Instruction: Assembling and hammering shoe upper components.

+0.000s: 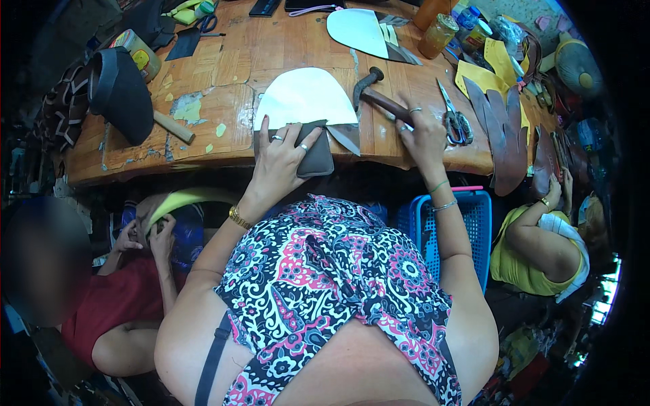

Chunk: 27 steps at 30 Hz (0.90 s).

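My left hand lies with fingers spread over a grey-brown flat piece near the table's front edge. Beneath that hand and beyond it stretches a white sheet with a rounded far end. A dark pointed flap sticks out at the sheet's right. My right hand is closed round the handle end of a hammer, its fingers partly blurred. The hammer's dark, curved head is just right of the white sheet. Scissors lie beside my right hand.
The wooden table also bears a second white rounded piece, jars, brown leather strips, a dark visor-like piece and a wooden handle. A blue basket is below. People sit at left and right.
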Tool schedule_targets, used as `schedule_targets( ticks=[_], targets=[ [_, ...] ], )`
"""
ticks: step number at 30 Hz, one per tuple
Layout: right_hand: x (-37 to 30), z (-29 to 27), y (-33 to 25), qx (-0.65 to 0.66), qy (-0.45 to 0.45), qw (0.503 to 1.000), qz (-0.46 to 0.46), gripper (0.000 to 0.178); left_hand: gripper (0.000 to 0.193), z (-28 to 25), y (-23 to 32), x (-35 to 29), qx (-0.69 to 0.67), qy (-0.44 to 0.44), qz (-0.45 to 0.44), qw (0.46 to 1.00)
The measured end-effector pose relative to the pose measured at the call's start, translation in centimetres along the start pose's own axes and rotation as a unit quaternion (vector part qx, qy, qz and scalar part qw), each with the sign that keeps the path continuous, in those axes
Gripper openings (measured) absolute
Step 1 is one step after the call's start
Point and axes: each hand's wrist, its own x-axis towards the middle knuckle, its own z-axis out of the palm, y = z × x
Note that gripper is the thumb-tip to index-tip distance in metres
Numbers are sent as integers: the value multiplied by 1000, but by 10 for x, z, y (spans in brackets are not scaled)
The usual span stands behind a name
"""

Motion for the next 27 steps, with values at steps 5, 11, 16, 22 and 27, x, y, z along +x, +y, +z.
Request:
schedule_targets(
  ticks=[5, 11, 16, 22, 27],
  targets=[
    [11, -31, -24, 185, -9, 982, 43, 58, 85, 8, -1, -3, 35, 1, -5, 999],
    [-32, -18, -68, 448, 33, 893, -24, 51, 71, 2, 5, -4, 24, 20, 0, 1000],
    [-32, -9, -60, 405, -87, 910, 11, 53, 81, 10, 2, -5, 25, 13, -8, 1000],
    [-43, -4, -73, 430, -10, 902, -35, 52, 76, 8, 6, -6, 18, -6, -17, 1000],
    [-34, -13, -68, 410, -84, 908, -11, 52, 77, 10, 9, -7, 5, -4, -27, 1000]
  ],
)
